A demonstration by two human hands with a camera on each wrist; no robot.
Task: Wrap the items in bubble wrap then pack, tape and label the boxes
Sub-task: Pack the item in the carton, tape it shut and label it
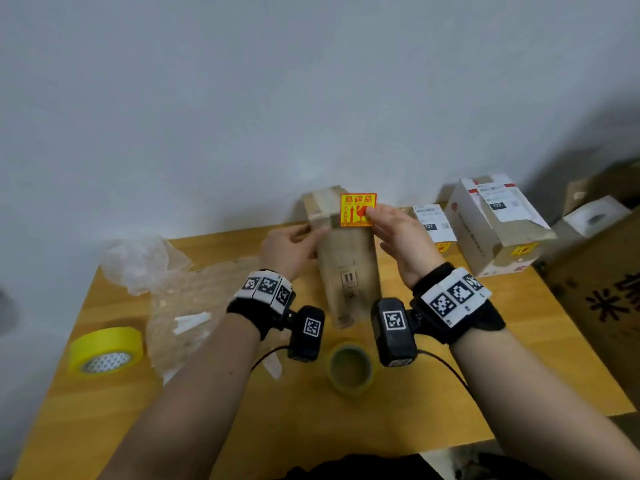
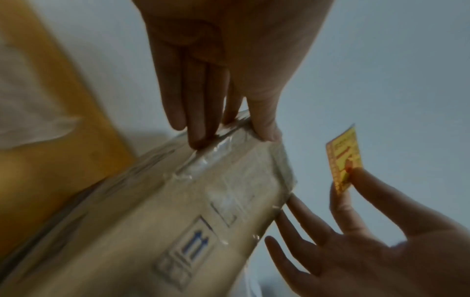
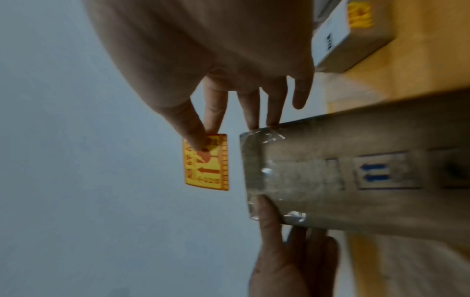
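Head view: pale grey wall behind a yellow-orange wood table (image 1: 433, 375). Tall brown cardboard box (image 1: 349, 265) stands upright at table centre, top sealed w/ clear glossy tape. Left hand (image 1: 291, 247) grips the box's upper left edge, fingers curled round it. Right hand (image 1: 398, 233) pinches a square yellow-and-red fragile sticker (image 1: 357, 209) betw. thumb and forefinger, held up at the box's top right corner; other fingers loosely extended. Crumpled bubble wrap (image 1: 180, 299) lies left, yellow tape roll (image 1: 107, 349) at left edge, clear tape roll (image 1: 351, 367) in front of the box; two labelled white boxes (image 1: 485, 220) at back right. Left wrist view: left hand (image 2: 223, 66), fingertips (image 2: 201, 138) and thumb pressing on the wrinkled taped end of the box (image 2: 178, 211); printed blue arrows on its side; sticker (image 2: 343, 158) just beside the box's corner, apart from it. Right wrist view: right hand (image 3: 216, 66), thumb over sticker (image 3: 206, 162), mid fingers touching the box (image 3: 356, 174) rim; left hand's thumb on the taped corner. All views somewhat blurred.
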